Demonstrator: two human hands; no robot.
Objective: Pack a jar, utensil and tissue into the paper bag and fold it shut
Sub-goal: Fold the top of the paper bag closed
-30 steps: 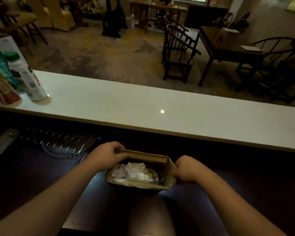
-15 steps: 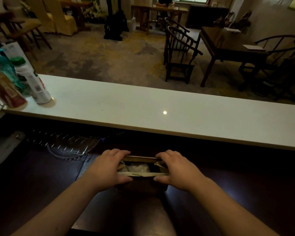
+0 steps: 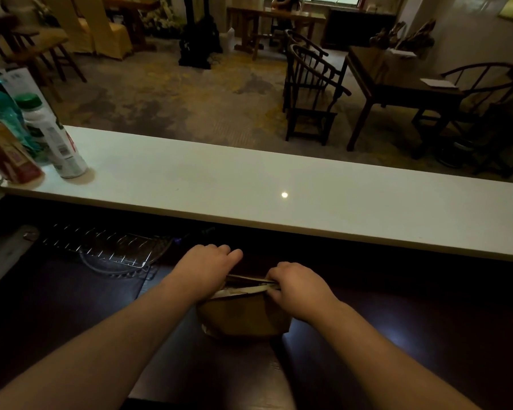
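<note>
A brown paper bag stands on the dark wooden worktop right in front of me. Its mouth is pressed nearly flat, with only a thin slit showing between the two top edges. My left hand lies over the bag's left top corner, fingers stretched past the far edge. My right hand pinches the right end of the top edges together. The jar, utensil and tissue are hidden inside the bag.
A raised white counter runs across behind the bag. Bottles and a red packet stand at its far left. A wire rack lies on the dark worktop to the left. Chairs and tables fill the room beyond.
One second ago the bag gaped open with white tissue visible. Both hands moved inward and pressed the top edges together, so the mouth is now almost flat and the contents are out of sight.
</note>
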